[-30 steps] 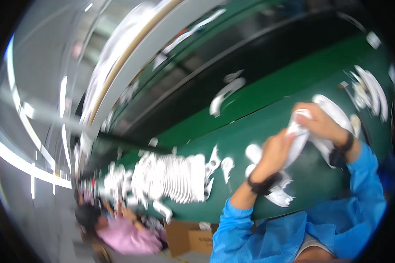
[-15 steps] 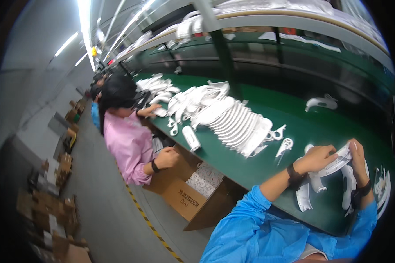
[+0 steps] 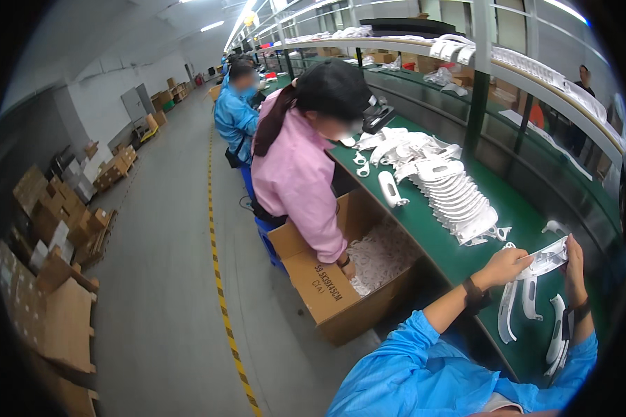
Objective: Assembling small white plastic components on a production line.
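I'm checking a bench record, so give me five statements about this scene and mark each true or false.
1. The left hand and right hand both touch one white part. True.
2. The open cardboard box sits on top of the green table. False: it is beside the table, below its top.
3. The co-worker in pink has a hand in the box. True.
4. The row of overlapping white pieces lies right of the hands. False: it lies to their left.
5. The sleeves nearest the camera are blue. True.
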Demonstrator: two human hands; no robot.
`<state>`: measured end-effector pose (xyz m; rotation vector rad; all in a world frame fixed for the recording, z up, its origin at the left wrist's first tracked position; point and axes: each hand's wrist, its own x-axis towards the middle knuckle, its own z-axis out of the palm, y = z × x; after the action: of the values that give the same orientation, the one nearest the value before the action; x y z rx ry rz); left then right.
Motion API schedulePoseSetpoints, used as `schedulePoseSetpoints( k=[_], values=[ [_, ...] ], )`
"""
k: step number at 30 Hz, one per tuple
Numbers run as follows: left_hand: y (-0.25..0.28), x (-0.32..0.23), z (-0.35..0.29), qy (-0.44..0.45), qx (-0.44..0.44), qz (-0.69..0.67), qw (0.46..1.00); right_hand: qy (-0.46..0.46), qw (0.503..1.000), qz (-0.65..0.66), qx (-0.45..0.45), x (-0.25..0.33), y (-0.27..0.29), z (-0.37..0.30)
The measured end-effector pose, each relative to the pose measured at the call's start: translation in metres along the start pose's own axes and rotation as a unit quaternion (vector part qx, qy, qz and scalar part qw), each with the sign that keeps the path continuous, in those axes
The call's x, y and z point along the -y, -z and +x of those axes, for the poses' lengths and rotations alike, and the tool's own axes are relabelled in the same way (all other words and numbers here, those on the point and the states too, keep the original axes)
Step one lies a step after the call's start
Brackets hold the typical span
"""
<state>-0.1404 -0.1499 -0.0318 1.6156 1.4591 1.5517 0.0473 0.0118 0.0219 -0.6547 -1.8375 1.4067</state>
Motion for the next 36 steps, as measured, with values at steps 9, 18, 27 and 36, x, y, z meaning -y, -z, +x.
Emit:
schedulePoseSetpoints(
  k=[9,18,27,36],
  values=[
    [0.003,0.008,-0.015,-0.058,-0.131,0.004,0.99,-0.001,1.0,-0.026,-0.018,0.027,-0.034,0.004],
    [0.012,0.004,-0.029,-0.072,-0.159,-0.022,0.984,-0.032,0.994,-0.087,0.051,0.053,-0.054,-0.007],
    [-0.003,0.014,-0.029,-0.064,-0.184,-0.017,0.981,-0.032,0.992,-0.088,0.082,0.037,-0.042,-0.004],
    [-0.001,0.003,-0.035,-0.028,-0.136,0.007,0.99,-0.027,0.996,-0.047,0.069,-0.006,-0.014,-0.001]
  ],
)
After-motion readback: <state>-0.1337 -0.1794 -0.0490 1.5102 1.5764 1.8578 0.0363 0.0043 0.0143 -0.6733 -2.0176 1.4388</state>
